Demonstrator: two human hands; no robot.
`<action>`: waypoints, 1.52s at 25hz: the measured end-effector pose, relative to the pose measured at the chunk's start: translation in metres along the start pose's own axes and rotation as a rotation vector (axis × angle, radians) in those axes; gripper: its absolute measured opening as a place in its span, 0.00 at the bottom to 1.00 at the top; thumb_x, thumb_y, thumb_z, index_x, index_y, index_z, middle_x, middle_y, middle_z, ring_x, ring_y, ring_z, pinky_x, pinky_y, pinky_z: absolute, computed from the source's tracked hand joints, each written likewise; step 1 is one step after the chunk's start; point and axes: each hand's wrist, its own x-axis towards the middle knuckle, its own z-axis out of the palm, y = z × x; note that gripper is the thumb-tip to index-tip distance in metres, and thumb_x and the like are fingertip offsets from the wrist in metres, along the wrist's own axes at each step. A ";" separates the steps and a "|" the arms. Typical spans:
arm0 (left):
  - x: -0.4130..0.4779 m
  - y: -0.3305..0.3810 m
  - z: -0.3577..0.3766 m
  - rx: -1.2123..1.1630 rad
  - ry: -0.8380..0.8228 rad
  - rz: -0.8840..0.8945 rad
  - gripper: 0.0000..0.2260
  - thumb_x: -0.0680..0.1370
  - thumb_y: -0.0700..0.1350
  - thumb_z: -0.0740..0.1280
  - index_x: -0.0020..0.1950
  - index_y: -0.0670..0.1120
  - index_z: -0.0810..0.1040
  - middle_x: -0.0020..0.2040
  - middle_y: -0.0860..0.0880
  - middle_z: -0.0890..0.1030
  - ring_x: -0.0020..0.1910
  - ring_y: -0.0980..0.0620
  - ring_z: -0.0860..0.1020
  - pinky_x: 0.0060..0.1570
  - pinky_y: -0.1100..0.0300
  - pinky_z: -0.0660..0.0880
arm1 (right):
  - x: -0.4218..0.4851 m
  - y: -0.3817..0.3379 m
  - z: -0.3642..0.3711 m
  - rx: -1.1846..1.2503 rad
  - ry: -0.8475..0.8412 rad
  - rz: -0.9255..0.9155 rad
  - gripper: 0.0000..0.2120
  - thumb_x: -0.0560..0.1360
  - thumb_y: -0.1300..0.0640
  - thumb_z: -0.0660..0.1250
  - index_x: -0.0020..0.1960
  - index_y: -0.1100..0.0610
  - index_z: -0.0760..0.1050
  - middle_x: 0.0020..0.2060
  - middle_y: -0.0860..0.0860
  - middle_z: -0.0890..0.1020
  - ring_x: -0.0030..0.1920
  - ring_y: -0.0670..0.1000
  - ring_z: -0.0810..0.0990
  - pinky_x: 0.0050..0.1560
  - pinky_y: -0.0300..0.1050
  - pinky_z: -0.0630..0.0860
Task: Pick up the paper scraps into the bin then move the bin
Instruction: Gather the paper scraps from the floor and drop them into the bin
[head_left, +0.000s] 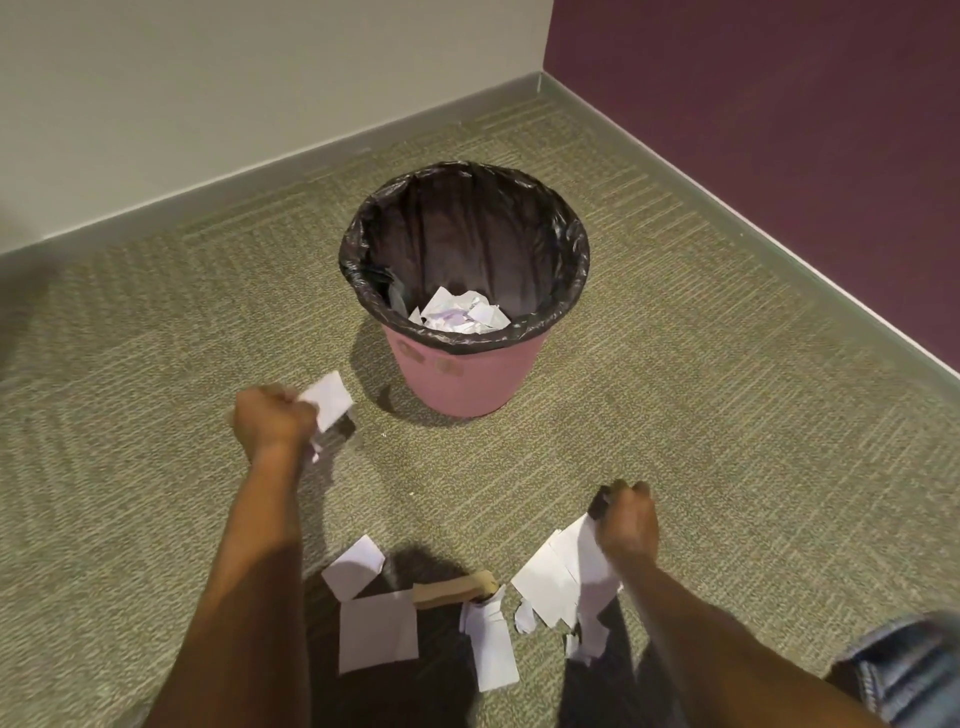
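A pink bin (462, 379) with a black liner (467, 176) stands on the carpet, with crumpled white paper (462, 314) at its bottom. My left hand (272, 418) is closed around a white scrap (328, 399), held above the carpet to the bin's lower left. My right hand (626, 525) grips a bunch of white scraps (563, 571) nearer to me. Several more white scraps (376, 631) and a brown cardboard piece (452, 590) lie on the floor between my arms.
The bin sits near a room corner where a beige wall (208, 104) meets a purple wall (779, 130), with a grey baseboard (311, 156) along both. A denim-clad knee (909, 670) shows at the lower right. Green-beige carpet (727, 415) surrounds the bin.
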 end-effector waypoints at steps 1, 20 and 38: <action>0.000 0.026 -0.013 -0.052 0.035 0.036 0.08 0.71 0.32 0.72 0.45 0.43 0.80 0.49 0.35 0.82 0.32 0.41 0.82 0.25 0.49 0.80 | 0.002 -0.011 -0.003 0.061 0.007 -0.007 0.07 0.77 0.64 0.66 0.54 0.64 0.79 0.52 0.61 0.77 0.41 0.57 0.76 0.42 0.48 0.77; -0.057 0.186 0.037 -0.173 -0.415 0.404 0.14 0.70 0.49 0.77 0.46 0.40 0.82 0.38 0.49 0.83 0.35 0.58 0.81 0.45 0.57 0.79 | 0.040 -0.116 -0.112 0.625 0.178 0.050 0.17 0.75 0.70 0.67 0.64 0.61 0.78 0.54 0.59 0.82 0.30 0.44 0.73 0.26 0.34 0.68; -0.041 -0.047 0.020 0.338 -0.147 0.140 0.14 0.71 0.46 0.71 0.55 0.44 0.76 0.46 0.43 0.82 0.44 0.42 0.82 0.44 0.46 0.81 | 0.022 -0.200 -0.207 0.895 0.345 -0.335 0.10 0.73 0.63 0.63 0.45 0.54 0.83 0.41 0.48 0.85 0.43 0.49 0.84 0.47 0.55 0.83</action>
